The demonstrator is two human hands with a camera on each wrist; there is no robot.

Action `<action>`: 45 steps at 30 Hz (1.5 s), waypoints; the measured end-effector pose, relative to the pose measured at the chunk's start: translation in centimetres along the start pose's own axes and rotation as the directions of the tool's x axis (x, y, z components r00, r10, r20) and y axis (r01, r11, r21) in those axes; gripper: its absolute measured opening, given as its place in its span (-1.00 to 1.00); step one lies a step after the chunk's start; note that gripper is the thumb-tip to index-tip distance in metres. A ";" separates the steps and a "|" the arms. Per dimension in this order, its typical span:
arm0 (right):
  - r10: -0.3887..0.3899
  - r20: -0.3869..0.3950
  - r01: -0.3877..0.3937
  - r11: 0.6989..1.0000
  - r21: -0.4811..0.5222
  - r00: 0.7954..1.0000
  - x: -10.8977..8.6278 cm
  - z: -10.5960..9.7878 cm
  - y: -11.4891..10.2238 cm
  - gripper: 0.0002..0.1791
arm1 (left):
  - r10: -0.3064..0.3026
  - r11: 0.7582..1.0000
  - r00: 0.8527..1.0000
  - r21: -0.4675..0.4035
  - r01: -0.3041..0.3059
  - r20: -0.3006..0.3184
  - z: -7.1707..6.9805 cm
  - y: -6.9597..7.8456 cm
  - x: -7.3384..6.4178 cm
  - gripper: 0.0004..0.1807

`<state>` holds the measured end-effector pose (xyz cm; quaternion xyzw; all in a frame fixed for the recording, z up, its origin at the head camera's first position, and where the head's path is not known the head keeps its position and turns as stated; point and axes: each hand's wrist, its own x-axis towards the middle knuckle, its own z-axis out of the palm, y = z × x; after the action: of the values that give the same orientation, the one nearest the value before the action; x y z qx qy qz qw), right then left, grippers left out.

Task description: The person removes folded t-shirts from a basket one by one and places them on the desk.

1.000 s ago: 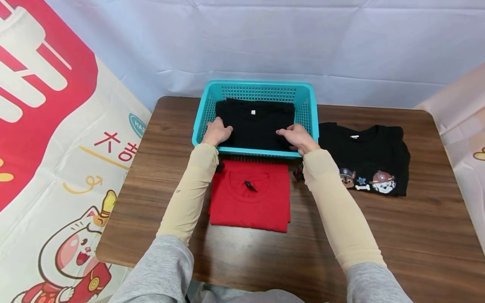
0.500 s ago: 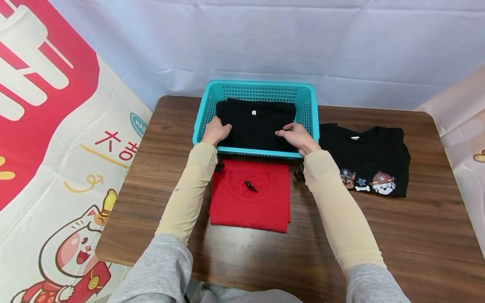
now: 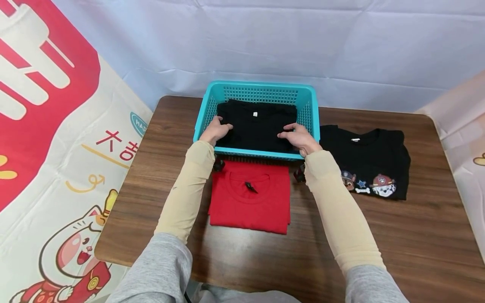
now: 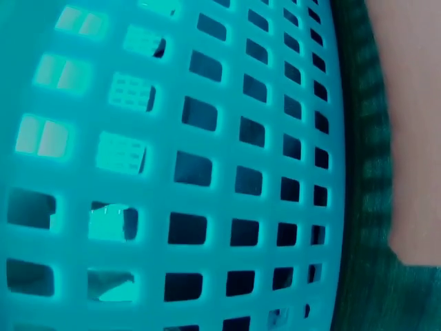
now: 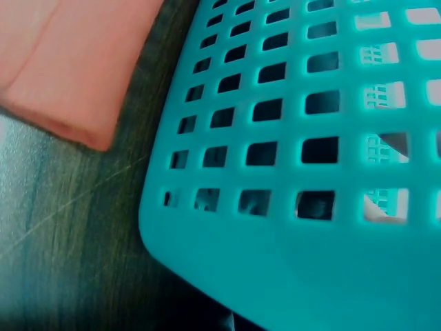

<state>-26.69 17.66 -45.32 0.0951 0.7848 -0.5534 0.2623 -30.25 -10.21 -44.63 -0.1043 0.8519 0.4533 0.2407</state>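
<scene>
A folded black T-shirt (image 3: 254,132) with a white neck label lies in a turquoise mesh basket (image 3: 261,153). My left hand (image 3: 216,129) is at the shirt's left edge, its thumb lying over the cloth. On the opposite edge, my right hand (image 3: 301,138) holds the shirt with thumb on top. The lower fingers of both hands are largely hidden by cloth and basket; some fingers show dimly through the holes in the right wrist view. Basket wall (image 4: 224,172) fills much of the left wrist view, and a basket corner (image 5: 275,262) shows in the right wrist view.
A folded red T-shirt (image 3: 250,210) lies right in front of the basket, between my forearms. Right of the basket is another black T-shirt (image 3: 375,158) with cartoon dogs printed on it. Everything stands on a brown wooden table (image 3: 159,168), with a white cloth backdrop (image 3: 265,42) behind.
My left hand and forearm have shifted very slightly left. My right hand stays nearly in place, and the shirts and basket show no clear movement.
</scene>
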 end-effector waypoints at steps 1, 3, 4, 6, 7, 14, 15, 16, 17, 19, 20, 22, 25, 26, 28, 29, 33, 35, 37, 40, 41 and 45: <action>0.001 0.003 -0.001 1.000 -0.002 1.000 0.0 0.0 0.0 -0.39 | 0.008 1.000 1.000 -0.001 -0.008 0.003 0.1 0.0 0.0 -0.31; -0.004 0.003 0.004 1.000 -0.016 1.000 0.0 0.0 0.0 -0.40 | 0.030 1.000 0.999 -0.004 -0.030 0.014 0.2 0.1 0.0 -0.30; -0.006 0.003 0.006 1.000 -0.019 1.000 0.0 -0.1 0.1 -0.41 | 0.044 0.999 0.999 0.000 -0.044 0.019 0.3 0.1 0.0 -0.29; -0.014 -0.002 0.014 0.999 -0.028 1.000 0.0 -0.1 0.1 -0.42 | 0.073 0.997 0.997 0.008 -0.073 0.030 0.4 0.1 -0.1 -0.28; -0.020 -0.004 0.020 0.999 -0.032 1.000 0.0 -0.1 0.1 -0.42 | 0.089 0.996 0.996 0.005 -0.089 0.030 0.4 0.1 -0.1 -0.28; -0.062 0.007 0.062 0.997 -0.036 0.998 0.0 -0.2 0.2 -0.43 | 0.153 0.988 0.988 -0.030 -0.153 0.011 0.3 0.0 0.1 -0.28; -0.069 0.011 0.069 0.997 -0.038 0.998 0.0 -0.2 0.2 -0.43 | 0.149 0.988 0.989 -0.033 -0.149 0.012 0.3 0.0 0.2 -0.28; -0.074 0.015 0.075 0.996 -0.038 0.997 0.0 -0.3 0.3 -0.44 | 0.141 0.990 0.990 -0.034 -0.140 0.012 0.3 0.0 0.2 -0.27; -0.079 0.018 0.080 0.996 -0.035 0.997 0.0 -0.3 0.3 -0.44 | 0.133 0.991 0.991 -0.035 -0.133 0.009 0.3 0.0 0.3 -0.27; -0.088 0.024 0.089 0.996 -0.023 0.996 0.0 -0.3 0.3 -0.44 | 0.111 0.993 0.994 -0.038 -0.111 0.005 0.3 0.0 0.5 -0.26; -0.090 0.028 0.091 0.996 -0.016 0.996 0.1 -0.3 0.3 -0.44 | 0.098 0.994 0.995 -0.040 -0.097 0.005 0.3 0.0 0.5 -0.26; -0.096 0.034 0.096 0.995 -0.004 0.995 0.1 -0.3 0.4 -0.42 | 0.073 0.996 0.997 -0.055 -0.073 0.003 0.3 -0.1 0.6 -0.25; -0.092 0.033 0.092 0.996 0.006 0.995 0.1 -0.3 0.4 -0.38 | 0.052 0.995 0.998 -0.088 -0.050 0.023 0.3 -0.1 0.6 -0.26; -0.086 0.032 0.086 0.996 0.009 0.996 0.1 -0.4 0.4 -0.37 | 0.050 0.995 0.998 -0.093 -0.047 0.031 0.3 -0.1 0.6 -0.27; -0.076 0.027 0.076 0.997 0.018 0.997 0.1 -0.4 0.4 -0.34 | 0.051 0.994 0.998 -0.098 -0.047 0.047 0.3 -0.1 0.6 -0.28; -0.069 0.025 0.069 0.997 0.021 0.997 0.1 -0.4 0.4 -0.33 | 0.051 0.994 0.997 -0.096 -0.046 0.054 0.3 -0.1 0.6 -0.28; -0.062 0.022 0.061 0.998 0.032 0.998 0.2 -0.5 0.4 -0.30 | 0.054 0.996 0.996 -0.079 -0.048 0.075 0.2 -0.1 0.6 -0.27; -0.070 0.019 0.070 0.997 0.027 0.997 0.2 -0.5 0.3 -0.31 | 0.059 0.996 0.994 -0.070 -0.053 0.092 0.1 0.0 0.5 -0.24; -0.095 0.014 0.094 0.995 0.019 0.995 0.2 -0.5 0.3 -0.32 | 0.065 0.996 0.991 -0.074 -0.057 0.115 0.1 0.1 0.6 -0.22; -0.140 -0.004 0.140 0.990 0.020 0.990 0.3 -0.5 0.3 -0.33 | 0.071 0.990 0.986 -0.131 -0.051 0.151 -0.1 0.1 0.6 -0.20; -0.152 -0.010 0.152 0.988 0.023 0.988 0.4 -0.5 0.3 -0.33 | 0.072 0.986 0.984 -0.161 -0.046 0.161 -0.1 0.1 0.7 -0.19; -0.170 -0.020 0.171 0.984 0.052 0.985 0.4 -0.6 0.2 -0.34 | 0.072 0.970 0.982 -0.243 -0.027 0.176 -0.2 0.0 0.8 -0.21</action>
<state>-27.09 18.21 -45.59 0.0389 0.7771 -0.5936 0.2054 -31.01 -10.36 -44.96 -0.0692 0.7674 0.5664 0.2922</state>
